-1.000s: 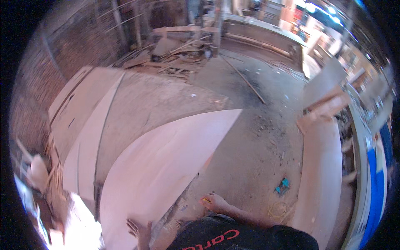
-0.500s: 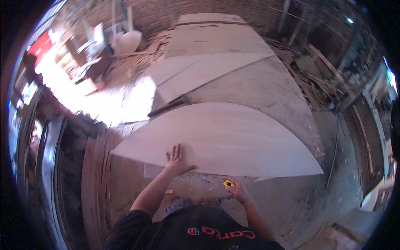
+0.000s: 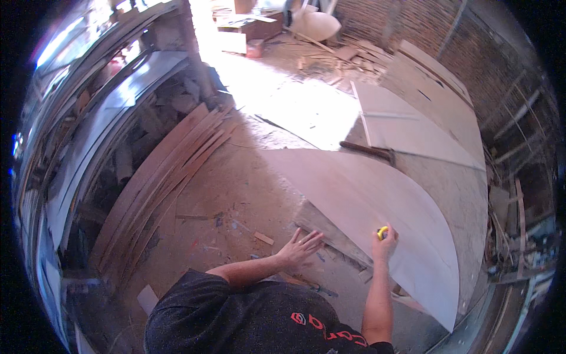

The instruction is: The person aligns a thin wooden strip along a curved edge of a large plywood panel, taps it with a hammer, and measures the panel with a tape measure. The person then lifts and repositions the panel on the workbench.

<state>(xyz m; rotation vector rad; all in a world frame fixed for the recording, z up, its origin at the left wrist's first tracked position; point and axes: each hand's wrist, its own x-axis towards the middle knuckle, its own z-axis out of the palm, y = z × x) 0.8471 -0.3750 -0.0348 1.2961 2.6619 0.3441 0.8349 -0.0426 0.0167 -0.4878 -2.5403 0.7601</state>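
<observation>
A large, pale, half-moon-shaped panel (image 3: 354,189) lies on the work table, its long, nearly straight edge toward me and its curved edge on the far side. My right hand (image 3: 384,248) is closed around a small yellow tape measure (image 3: 382,232), over the panel close to the near edge. No drawn-out blade can be made out. My left hand (image 3: 299,250) is off the panel, fingers stretched out with nothing in them, beside the table's near corner (image 3: 315,221).
More pale sheets (image 3: 401,121) lie farther along the table, with a dark bar (image 3: 365,151) by them. Long curved wood strips (image 3: 156,186) lean at the left. A small wood block (image 3: 263,238) is on the floor. Scrap wood (image 3: 348,56) is heaped near the brick wall.
The view has swung left. My left hand has come off the panel toward the table corner. My right hand has brought the tape measure from beside the near edge to over the panel.
</observation>
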